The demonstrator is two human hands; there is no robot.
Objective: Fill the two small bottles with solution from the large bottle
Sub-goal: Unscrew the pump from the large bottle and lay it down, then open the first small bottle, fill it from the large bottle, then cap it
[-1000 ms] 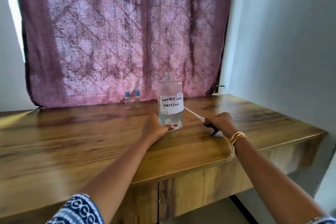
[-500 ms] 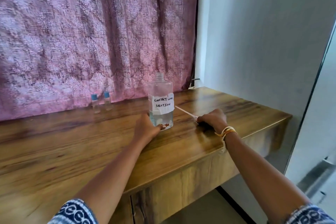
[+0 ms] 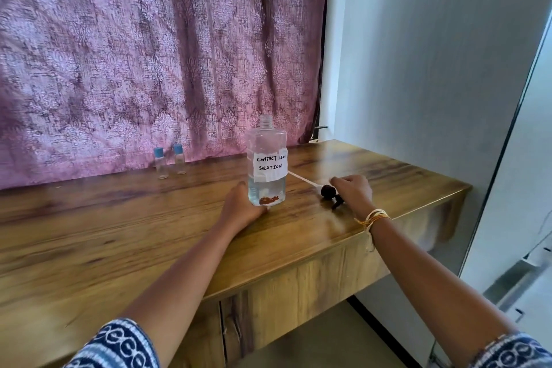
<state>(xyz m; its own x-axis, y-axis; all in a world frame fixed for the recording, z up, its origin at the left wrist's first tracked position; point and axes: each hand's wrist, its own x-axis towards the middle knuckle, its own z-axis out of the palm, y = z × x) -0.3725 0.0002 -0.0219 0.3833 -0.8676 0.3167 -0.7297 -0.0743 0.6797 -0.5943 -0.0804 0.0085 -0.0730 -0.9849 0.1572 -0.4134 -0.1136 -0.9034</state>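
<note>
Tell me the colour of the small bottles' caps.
Light blue, on both small bottles by the curtain; the head view shows them.

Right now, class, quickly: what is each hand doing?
Left hand: closed around the base of the large bottle.
Right hand: resting over the black pump head on the table; whether its grip is closed cannot be told.

Wooden table [image 3: 119,236]: bottles [image 3: 266,161], pump [image 3: 328,190].

Bright daylight thru curtain [image 3: 134,54], glare on desk [image 3: 373,164], edges bent w/ wide-angle warp.
</note>
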